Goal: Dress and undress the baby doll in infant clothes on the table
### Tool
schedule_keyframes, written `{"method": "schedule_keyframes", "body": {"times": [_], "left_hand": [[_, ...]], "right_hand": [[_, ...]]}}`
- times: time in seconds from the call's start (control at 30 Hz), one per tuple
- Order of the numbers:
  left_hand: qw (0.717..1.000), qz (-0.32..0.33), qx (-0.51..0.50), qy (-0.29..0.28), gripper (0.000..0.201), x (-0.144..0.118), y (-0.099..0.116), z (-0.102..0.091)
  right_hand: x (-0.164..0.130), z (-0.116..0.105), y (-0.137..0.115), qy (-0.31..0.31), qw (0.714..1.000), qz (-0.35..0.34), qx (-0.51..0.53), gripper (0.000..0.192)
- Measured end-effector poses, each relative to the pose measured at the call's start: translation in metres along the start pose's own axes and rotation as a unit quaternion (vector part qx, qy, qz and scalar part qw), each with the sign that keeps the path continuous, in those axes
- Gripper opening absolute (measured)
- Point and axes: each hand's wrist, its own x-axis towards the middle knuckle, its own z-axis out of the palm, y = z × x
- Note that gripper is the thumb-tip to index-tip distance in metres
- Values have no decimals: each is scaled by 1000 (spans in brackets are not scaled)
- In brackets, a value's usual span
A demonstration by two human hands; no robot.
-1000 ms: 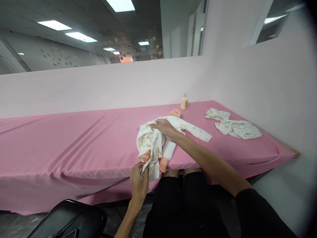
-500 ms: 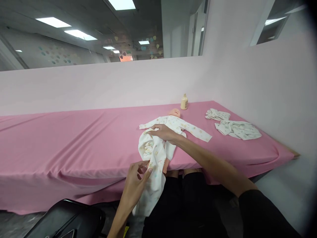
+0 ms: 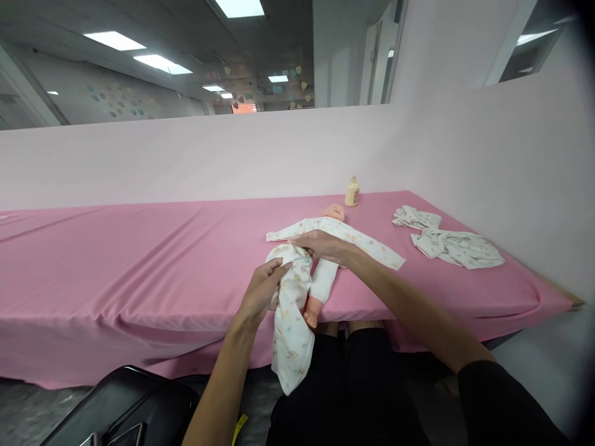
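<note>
A baby doll (image 3: 334, 212) lies on its back with its head away from me, dressed in a white printed top (image 3: 367, 240) with long sleeves spread out. White printed baby pants (image 3: 292, 316) cover one of its legs, and one trouser leg hangs past the table's front edge. The other leg, in plain white cloth with a bare foot (image 3: 312, 313), lies outside the pants. My left hand (image 3: 264, 285) pinches the pants' upper side. Closed at the waist end of the pants, my right hand (image 3: 323, 244) partly hides the doll's belly.
Pink cloth (image 3: 162, 266) covers the table along the wall. A cream pump bottle (image 3: 352, 192) stands behind the doll's head. Two crumpled printed garments (image 3: 458, 248) lie at the right. A black chair (image 3: 125, 402) stands at lower left, with a phone-like object on it.
My left hand has moved up from the lower trouser leg to near the waist. The pants are bunched less, and more of the doll's uncovered leg and foot shows.
</note>
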Motion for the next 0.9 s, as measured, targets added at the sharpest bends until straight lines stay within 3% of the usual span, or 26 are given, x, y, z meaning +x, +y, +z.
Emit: {"method": "schedule_keyframes", "body": {"times": [0.17,0.33,0.53,0.63,0.73,0.9], "left_hand": [[995,-22,-99,-13,28,0,2,-5],[995,-60,-26,-81,41,7,0,-6],[999,-3,29,-19,44,24,14,-2],[996,46,57,42,45,29,19,-3],[992,75,80,65,44,31,17,-4],[987,102,89,81,45,39,7,0]], "right_hand": [[-10,-10,14,-62,998,-14,11,26],[-3,0,16,4,997,-59,46,25],[5,7,8,-33,997,-59,45,17],[4,0,10,-47,993,-21,103,22],[5,-8,16,-65,986,42,145,19],[14,-10,28,-138,975,146,98,4]]}}
